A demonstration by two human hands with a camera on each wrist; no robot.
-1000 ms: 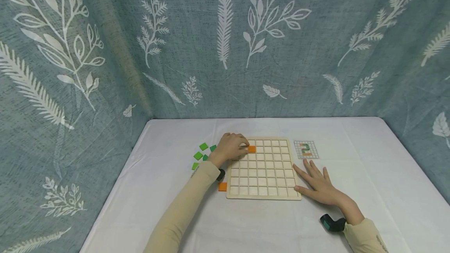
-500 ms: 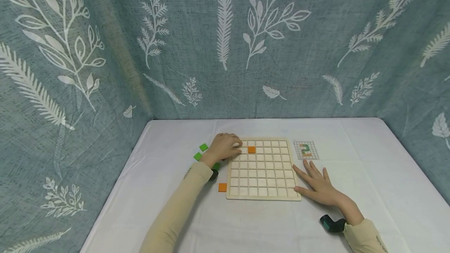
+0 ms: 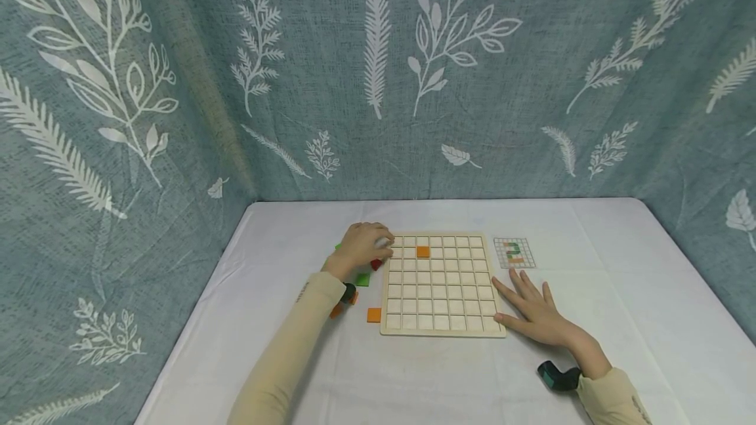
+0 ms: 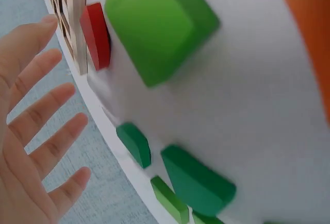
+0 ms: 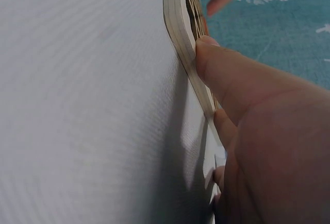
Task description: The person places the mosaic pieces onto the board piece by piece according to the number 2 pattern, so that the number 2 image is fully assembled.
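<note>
My left hand (image 3: 361, 246) hovers at the upper left of a wooden grid board (image 3: 441, 284), holding nothing. In the left wrist view its fingers (image 4: 44, 113) are spread and relaxed. A single orange tile (image 3: 422, 252) lies in a cell near the board's top. Close to the left hand are a red tile (image 4: 96, 37), a light green tile (image 4: 160, 26) and dark green tiles (image 4: 197, 180). My right hand (image 3: 534, 310) lies with fingers spread at the board's right edge; in the right wrist view its thumb (image 5: 242, 80) touches the board's side (image 5: 186, 54).
A small pattern card (image 3: 514, 252) with a coloured figure on a grid lies right of the board. Another orange tile (image 3: 374, 315) sits against the board's lower left edge. More orange tiles (image 3: 336, 311) show beside the left wrist. A patterned curtain (image 3: 378, 77) stands behind the white table (image 3: 449, 379).
The left hand has let go of the orange tile, left in its cell, and moved left off the board, uncovering red and green tiles. The right hand stays still.
</note>
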